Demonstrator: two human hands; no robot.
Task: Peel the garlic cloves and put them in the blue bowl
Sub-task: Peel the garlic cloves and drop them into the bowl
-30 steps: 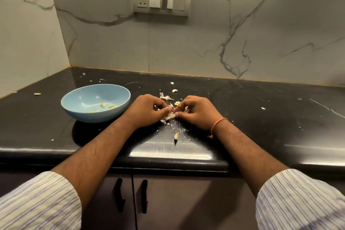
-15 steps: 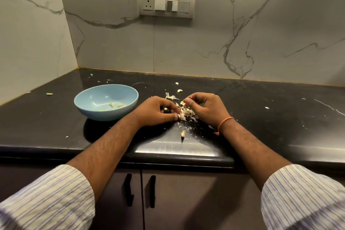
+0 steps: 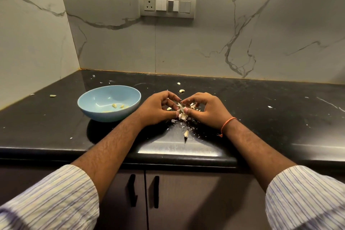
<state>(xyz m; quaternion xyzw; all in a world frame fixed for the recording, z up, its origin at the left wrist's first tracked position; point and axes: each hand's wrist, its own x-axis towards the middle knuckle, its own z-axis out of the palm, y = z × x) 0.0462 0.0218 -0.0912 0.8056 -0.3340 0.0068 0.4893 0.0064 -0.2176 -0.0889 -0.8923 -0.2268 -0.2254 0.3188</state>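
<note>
My left hand (image 3: 155, 109) and my right hand (image 3: 205, 111) meet fingertip to fingertip over a small garlic piece with papery skin (image 3: 181, 111), both pinching it just above the black counter. The clove itself is mostly hidden by fingers and skin flakes. The blue bowl (image 3: 87, 106) stands just left of my left hand and holds a few peeled cloves (image 3: 114, 106). One unpeeled clove (image 3: 186, 133) lies nearer the counter's front edge, below my hands. Another clove (image 3: 181, 91) lies just behind them.
Skin flakes (image 3: 193, 129) are scattered around my hands on the black counter (image 3: 261, 117). A stray clove (image 3: 53, 96) lies far left near the side wall. A switch panel (image 3: 167, 5) is on the marble back wall. Cabinet doors with black handles (image 3: 155, 191) are below the counter edge.
My fingers have shifted on the garlic, with both hands closing in together again and more skin loosened. The camera has tilted slightly, so the scene sits lower and to the right.
</note>
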